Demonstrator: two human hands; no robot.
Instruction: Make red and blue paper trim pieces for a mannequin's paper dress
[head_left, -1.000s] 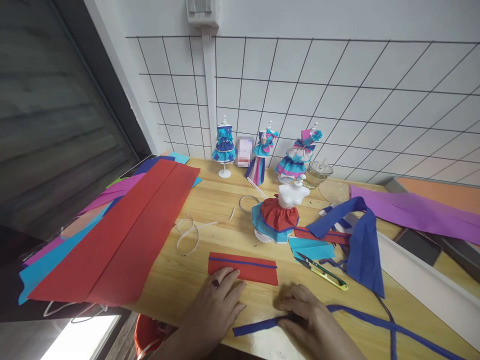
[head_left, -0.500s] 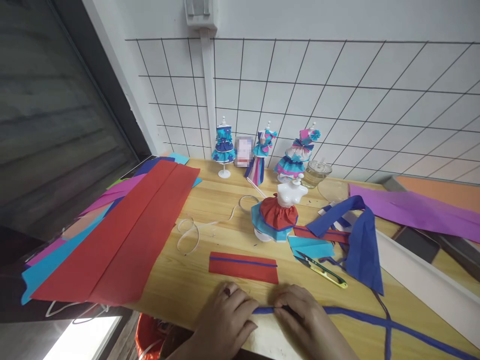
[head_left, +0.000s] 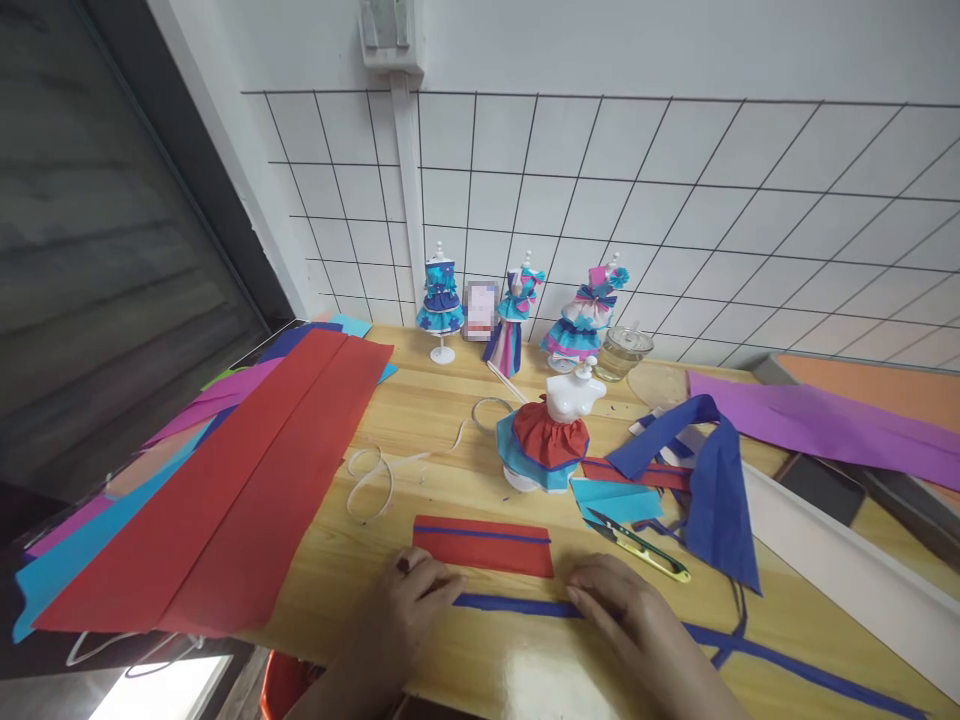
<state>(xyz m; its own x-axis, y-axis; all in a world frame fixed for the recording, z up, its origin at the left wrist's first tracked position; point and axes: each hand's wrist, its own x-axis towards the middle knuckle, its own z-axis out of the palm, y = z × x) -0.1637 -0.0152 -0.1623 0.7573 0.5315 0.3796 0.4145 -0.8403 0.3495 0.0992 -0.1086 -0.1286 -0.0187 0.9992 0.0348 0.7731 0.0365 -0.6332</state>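
My left hand [head_left: 397, 620] pinches the left end of a long, narrow dark-blue strip [head_left: 517, 606] near the table's front edge. With thumb and fingers together, my right hand [head_left: 634, 605] grips the same strip farther along, and its tail runs on to the lower right. Just beyond the strip lies a flat red rectangle [head_left: 480, 558] with a thin blue line along it. Behind that stands a small white dress-form mannequin [head_left: 574, 398] in a red-over-turquoise skirt [head_left: 547, 440]. Yellow-handled thread snips [head_left: 645, 553] rest beyond my right hand.
Large red sheet material [head_left: 277, 480] covers other coloured sheets at left. Three dressed miniature mannequins [head_left: 441, 300] line the wall beside a clear container [head_left: 625, 355]. White cord [head_left: 371, 485] curls mid-table. Blue pieces [head_left: 720, 510], a phone [head_left: 821, 487] and purple material [head_left: 817, 425] lie right.
My left hand has moved left with the strip's end, and a longer length shows between my hands. My right hand has shifted slightly right. The view has tilted a little.
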